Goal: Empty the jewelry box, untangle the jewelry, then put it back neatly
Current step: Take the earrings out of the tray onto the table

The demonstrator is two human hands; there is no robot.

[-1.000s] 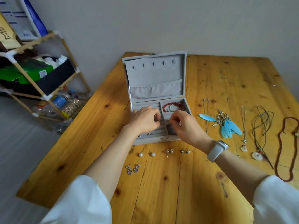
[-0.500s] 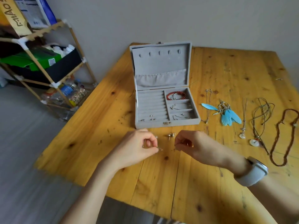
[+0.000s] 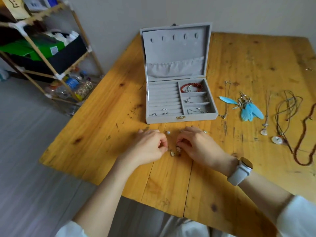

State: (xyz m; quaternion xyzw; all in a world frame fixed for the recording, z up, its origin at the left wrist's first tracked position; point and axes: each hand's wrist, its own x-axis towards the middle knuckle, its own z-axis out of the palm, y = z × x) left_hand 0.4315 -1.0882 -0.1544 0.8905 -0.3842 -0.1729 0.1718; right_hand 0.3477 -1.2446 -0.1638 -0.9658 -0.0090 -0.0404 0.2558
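Observation:
The grey jewelry box [image 3: 164, 119] stands open on the wooden table [image 3: 102, 134]. It holds a red bead bracelet [image 3: 191, 86] in the top right compartment, thin chains in the two below, and small studs [image 3: 164, 111] in the ring rolls. In front of the box, my left hand [image 3: 150, 147] pinches one drop earring [image 3: 172, 153] and my right hand [image 3: 196, 146] pinches the other drop earring [image 3: 178, 148]. Both earrings lie low at the table top. A pearl stud [image 3: 168, 132] rests between my hands and the box.
Right of the box lie a thin chain [image 3: 226, 98], blue feather earrings [image 3: 250, 109], a pendant necklace [image 3: 265, 130], a cord necklace [image 3: 283, 117] and a brown bead strand [image 3: 304, 161]. A shelf rack [image 3: 51, 53] stands left of the table. The table's near edge is close below my wrists.
My hands left the box's compartments, came back over the table in front of it, and now pinch the two drop earrings. The view has shifted.

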